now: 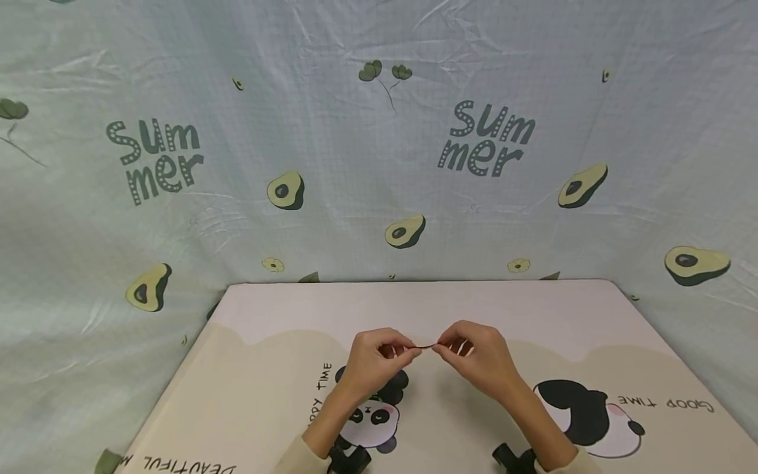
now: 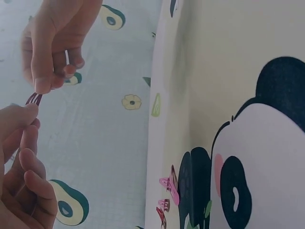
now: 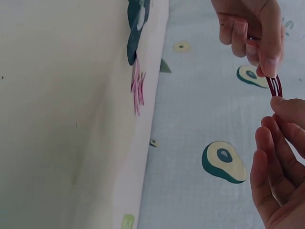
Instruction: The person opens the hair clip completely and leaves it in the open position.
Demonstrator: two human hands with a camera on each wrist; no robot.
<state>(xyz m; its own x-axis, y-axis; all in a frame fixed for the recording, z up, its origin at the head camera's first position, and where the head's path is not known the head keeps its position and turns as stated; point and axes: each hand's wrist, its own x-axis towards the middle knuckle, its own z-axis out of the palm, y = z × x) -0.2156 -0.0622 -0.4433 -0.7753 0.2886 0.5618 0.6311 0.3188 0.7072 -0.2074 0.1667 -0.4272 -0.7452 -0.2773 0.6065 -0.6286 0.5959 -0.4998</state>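
A dark red snap hair clip (image 1: 425,346) is stretched between my two hands, raised above the table. My left hand (image 1: 379,359) pinches one end between thumb and fingers. The opposite end is pinched by my right hand (image 1: 482,355). Both wrist views show the clip's slotted middle (image 2: 34,98) (image 3: 275,87) bare between the fingertips, while its ends are hidden under them. On the table in the left wrist view lie several pink and red hair clips (image 2: 164,205), beside the printed panda. A light green hair clip (image 2: 156,105) lies apart from them.
The table (image 1: 254,395) has a cream cover printed with pandas and lettering. A pale curtain (image 1: 355,145) with avocado prints hangs behind it and at its sides. Black wrist devices (image 1: 349,459) sit at both cuffs.
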